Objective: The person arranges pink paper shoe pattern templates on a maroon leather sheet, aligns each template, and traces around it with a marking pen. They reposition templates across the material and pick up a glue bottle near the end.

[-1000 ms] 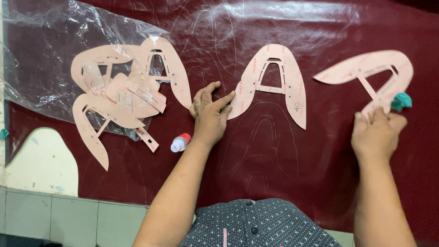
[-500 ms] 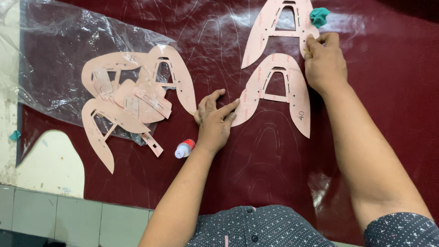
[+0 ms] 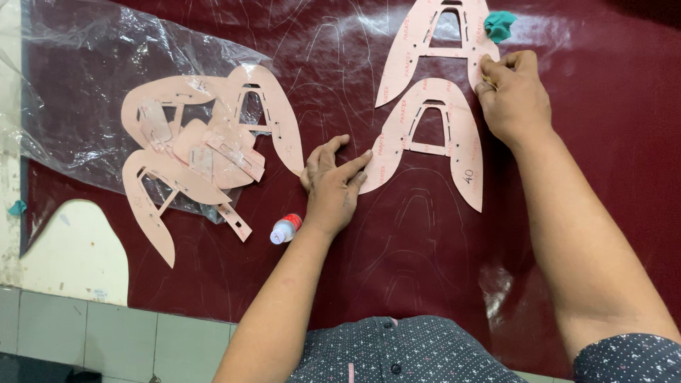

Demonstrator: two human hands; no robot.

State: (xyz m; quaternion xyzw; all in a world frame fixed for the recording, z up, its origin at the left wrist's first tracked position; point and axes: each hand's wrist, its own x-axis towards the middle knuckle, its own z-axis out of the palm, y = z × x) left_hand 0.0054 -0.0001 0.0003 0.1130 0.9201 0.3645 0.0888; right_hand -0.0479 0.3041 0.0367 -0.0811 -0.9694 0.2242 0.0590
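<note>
Pressing flat with fingers spread, the left hand point(image 3: 331, 183) pins the lower pink cardboard pattern point(image 3: 433, 138) by its left leg on the maroon leather sheet point(image 3: 397, 248), while the right hand point(image 3: 512, 96), fingertips closed together, holds the upper pattern point(image 3: 443, 44) just above it, long axes parallel.

A crumpled clear plastic bag point(image 3: 92, 92) lies at the left on the dark red sheet point(image 3: 603, 142), partly beneath a heap of pink card patterns point(image 3: 198, 152).

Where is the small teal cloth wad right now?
In the head view, the small teal cloth wad lies top right on the dark red leather sheet, touching the upper pink card pattern, just above the right hand.
</note>
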